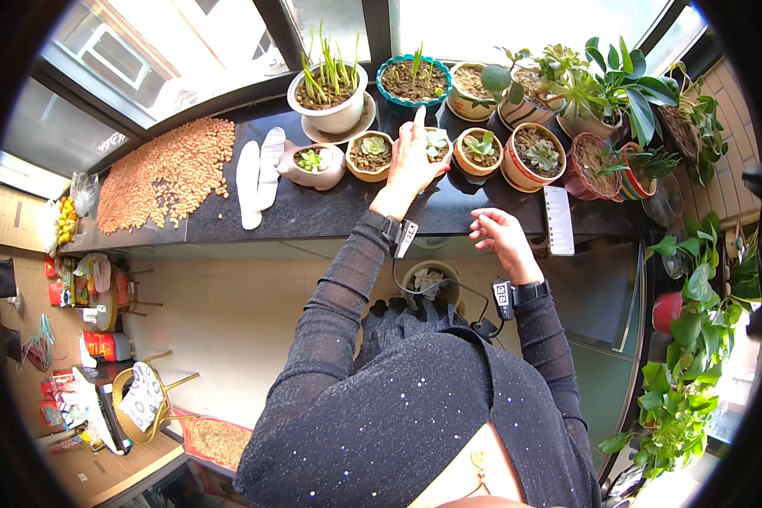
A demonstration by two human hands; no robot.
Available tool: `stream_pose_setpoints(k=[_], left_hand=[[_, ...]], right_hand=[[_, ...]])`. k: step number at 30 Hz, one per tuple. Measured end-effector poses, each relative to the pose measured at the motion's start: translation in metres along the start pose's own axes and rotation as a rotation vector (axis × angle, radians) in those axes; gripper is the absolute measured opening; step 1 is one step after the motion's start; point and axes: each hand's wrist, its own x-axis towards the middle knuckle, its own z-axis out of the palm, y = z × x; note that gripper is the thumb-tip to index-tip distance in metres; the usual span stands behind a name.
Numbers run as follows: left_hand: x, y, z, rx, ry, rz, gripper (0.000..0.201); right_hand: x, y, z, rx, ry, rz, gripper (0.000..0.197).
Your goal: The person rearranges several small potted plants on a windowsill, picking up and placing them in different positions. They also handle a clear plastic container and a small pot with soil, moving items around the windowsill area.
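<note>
My left hand (410, 166) reaches over the dark counter to a small potted succulent (437, 146) in the front row. Its index finger stretches toward the teal pot (415, 80) behind, and the thumb lies apart along the near side of the small pot. The hand covers much of that pot, so I cannot tell whether it grips it. My right hand (505, 240) hovers at the counter's front edge, fingers loosely bent and apart, holding nothing. On either side of the small pot stand a succulent in a cream pot (370, 155) and one in an orange-rimmed pot (479, 151).
A grey pot of green shoots (328, 91) stands behind on a saucer. Brown pellets (165, 173) and two white insoles (260, 178) lie left. A phone (558, 222) rests right, near more pots. Below the counter is a bin (432, 279); trailing vines (686, 364) hang right.
</note>
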Motion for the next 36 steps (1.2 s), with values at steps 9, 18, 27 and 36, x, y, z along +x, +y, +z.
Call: stream_pose_setpoints(k=[9, 18, 27, 36], left_hand=[[-0.059, -0.029, -0.038, 0.217, 0.346, 0.079, 0.113], [-0.062, -0.054, -0.038, 0.114, 0.394, -0.102, 0.109], [-0.061, -0.044, -0.039, 0.077, 0.377, -0.094, 0.110], [-0.106, -0.079, -0.078, 0.204, 0.813, 0.051, 0.074]], right_hand=[[-0.006, -0.006, -0.002, -0.025, 0.045, 0.007, 0.025], [-0.003, -0.002, 0.002, -0.019, 0.017, 0.046, 0.024], [-0.008, 0.000, 0.001, -0.012, 0.047, 0.045, 0.024], [-0.016, -0.001, -0.009, 0.003, 0.081, 0.006, 0.024]])
